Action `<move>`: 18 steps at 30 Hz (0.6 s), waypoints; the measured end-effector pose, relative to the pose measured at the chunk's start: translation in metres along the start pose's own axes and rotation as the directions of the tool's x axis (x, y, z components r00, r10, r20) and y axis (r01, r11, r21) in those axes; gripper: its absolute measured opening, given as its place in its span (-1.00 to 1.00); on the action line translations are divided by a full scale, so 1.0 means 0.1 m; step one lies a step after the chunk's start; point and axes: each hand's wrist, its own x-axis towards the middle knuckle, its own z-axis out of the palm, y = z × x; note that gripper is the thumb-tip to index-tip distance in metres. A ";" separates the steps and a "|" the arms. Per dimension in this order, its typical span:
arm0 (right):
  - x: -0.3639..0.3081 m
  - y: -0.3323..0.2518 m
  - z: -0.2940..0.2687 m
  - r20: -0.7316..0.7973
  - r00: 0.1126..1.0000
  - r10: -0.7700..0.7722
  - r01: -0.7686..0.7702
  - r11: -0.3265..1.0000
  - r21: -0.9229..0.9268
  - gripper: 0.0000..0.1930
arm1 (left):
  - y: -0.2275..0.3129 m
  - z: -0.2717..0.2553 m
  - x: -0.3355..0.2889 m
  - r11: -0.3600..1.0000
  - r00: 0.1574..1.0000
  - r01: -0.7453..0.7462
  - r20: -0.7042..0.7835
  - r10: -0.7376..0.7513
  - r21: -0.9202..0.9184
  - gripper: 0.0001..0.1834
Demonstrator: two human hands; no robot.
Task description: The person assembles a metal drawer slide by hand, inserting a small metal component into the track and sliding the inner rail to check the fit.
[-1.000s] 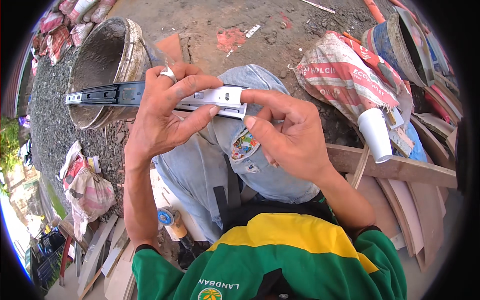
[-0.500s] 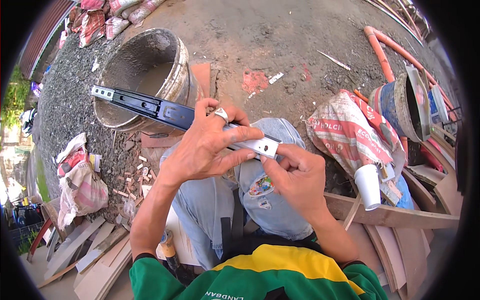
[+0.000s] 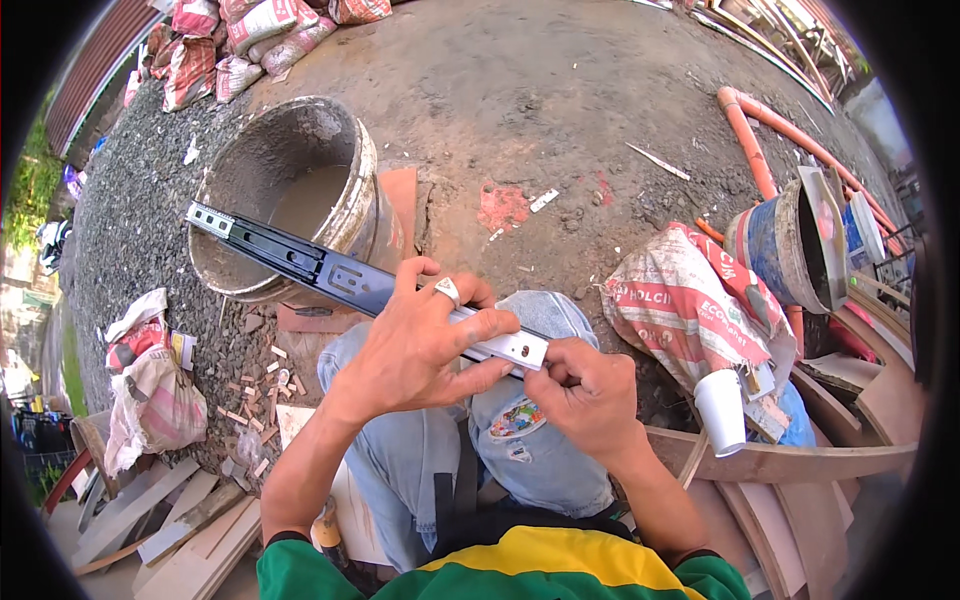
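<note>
Handling the end of a drawer slide [image 3: 350, 283] above the jeans [image 3: 400, 460] looks like the step in hand: the left hand [image 3: 425, 340] has its fingers closed around the middle, the right hand [image 3: 590, 395] bends nearly closed at the silver tip, its hold unclear. The next move seems to call for a steady left grip. Beyond, the slide's dark end overlaps a muddy bucket [image 3: 362, 180]; sacks [image 3: 265, 25] lie farther off
</note>
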 end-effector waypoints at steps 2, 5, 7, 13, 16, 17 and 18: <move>-0.02 -0.02 0.00 -0.017 0.997 -0.073 0.071 0.991 -0.116 -0.81 | -0.01 0.03 0.00 0.999 0.999 -0.033 -0.004 0.033 0.016 -0.57; -0.02 -0.08 -0.04 0.037 0.999 -0.021 0.025 0.992 -0.125 -0.80 | -0.03 0.05 -0.02 0.994 0.996 -0.083 -0.029 0.085 0.074 -0.60; 0.02 -0.13 -0.10 0.073 0.997 -0.002 0.011 0.992 -0.123 -0.80 | -0.03 0.05 -0.03 0.993 0.994 -0.097 -0.047 0.100 0.064 -0.59; -0.01 -0.19 -0.07 0.077 0.997 -0.017 0.033 0.978 -0.206 -0.83 | -0.04 0.07 -0.06 0.995 0.991 -0.099 -0.089 0.097 -0.013 -0.57; -0.05 -0.21 -0.04 0.104 0.994 0.017 0.009 0.969 -0.247 -0.81 | -0.07 0.08 -0.08 0.992 0.987 -0.122 -0.100 0.122 0.006 -0.57; -0.06 -0.22 -0.03 0.138 0.990 0.023 0.017 0.960 -0.280 -0.79 | -0.07 0.08 -0.09 0.993 0.988 -0.118 -0.103 0.118 0.008 -0.57; -0.05 -0.23 -0.04 0.137 0.990 0.020 0.019 0.959 -0.283 -0.79 | -0.06 0.07 -0.09 0.993 0.988 -0.117 -0.101 0.117 0.011 -0.57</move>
